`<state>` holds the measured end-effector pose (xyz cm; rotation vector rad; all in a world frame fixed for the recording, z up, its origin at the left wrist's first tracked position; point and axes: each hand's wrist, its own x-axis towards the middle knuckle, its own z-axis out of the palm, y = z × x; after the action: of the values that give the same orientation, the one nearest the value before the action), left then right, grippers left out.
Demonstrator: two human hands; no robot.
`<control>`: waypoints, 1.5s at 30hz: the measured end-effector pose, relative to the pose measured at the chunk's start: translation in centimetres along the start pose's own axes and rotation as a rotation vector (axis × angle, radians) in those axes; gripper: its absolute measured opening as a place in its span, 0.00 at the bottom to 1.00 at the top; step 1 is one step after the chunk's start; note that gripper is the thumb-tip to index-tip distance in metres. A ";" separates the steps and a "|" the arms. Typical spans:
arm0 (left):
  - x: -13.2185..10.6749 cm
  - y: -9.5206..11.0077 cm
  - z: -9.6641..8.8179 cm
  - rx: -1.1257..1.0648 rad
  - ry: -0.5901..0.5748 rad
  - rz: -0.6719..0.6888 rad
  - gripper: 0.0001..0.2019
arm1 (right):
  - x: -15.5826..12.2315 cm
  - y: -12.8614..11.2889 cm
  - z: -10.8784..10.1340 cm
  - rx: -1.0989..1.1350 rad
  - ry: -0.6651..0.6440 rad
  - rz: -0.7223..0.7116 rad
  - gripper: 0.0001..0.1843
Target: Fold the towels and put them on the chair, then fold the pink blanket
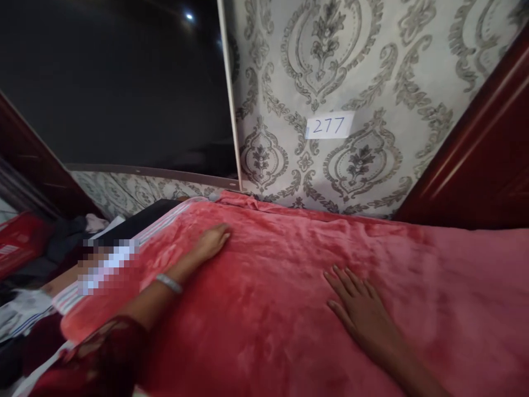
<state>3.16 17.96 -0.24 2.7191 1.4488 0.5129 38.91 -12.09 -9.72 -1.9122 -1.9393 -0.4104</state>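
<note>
A red plush blanket (pixel 264 309) is spread in front of me, with shallow wrinkles and a striped pale edging (pixel 165 218) along its left side. My left hand (pixel 211 241) rests on its far left part, back of the hand up. The fingers look curled down against the pile, and what they hold, if anything, is hidden. A silver bracelet (pixel 169 283) circles that wrist. My right hand (pixel 359 306) lies palm down on the blanket to the right, its fingers stretched and slightly apart, holding nothing.
A large dark screen (pixel 124 88) stands at the upper left. Patterned wallpaper (pixel 268 71) behind carries a paper label (pixel 329 125) reading 277. Dark red glossy wood (pixel 471 149) rises at the right. Clothes and a red item (pixel 20 242) lie at the left, near a pixelated patch.
</note>
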 end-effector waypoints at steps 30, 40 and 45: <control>14.4 9.4 7.9 -0.052 0.093 0.161 0.13 | 15.3 16.1 2.3 0.214 0.229 0.296 0.09; 13.2 10.6 7.6 0.192 0.051 -0.005 0.18 | 15.9 17.1 2.7 0.111 0.074 0.507 0.08; 13.1 9.8 6.8 0.304 -0.053 -0.018 0.17 | 15.5 18.7 3.9 0.106 0.013 0.509 0.12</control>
<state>19.80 23.89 -1.42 2.9128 1.6587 0.2334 57.32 3.96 -7.10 -2.2205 -1.3598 -0.1652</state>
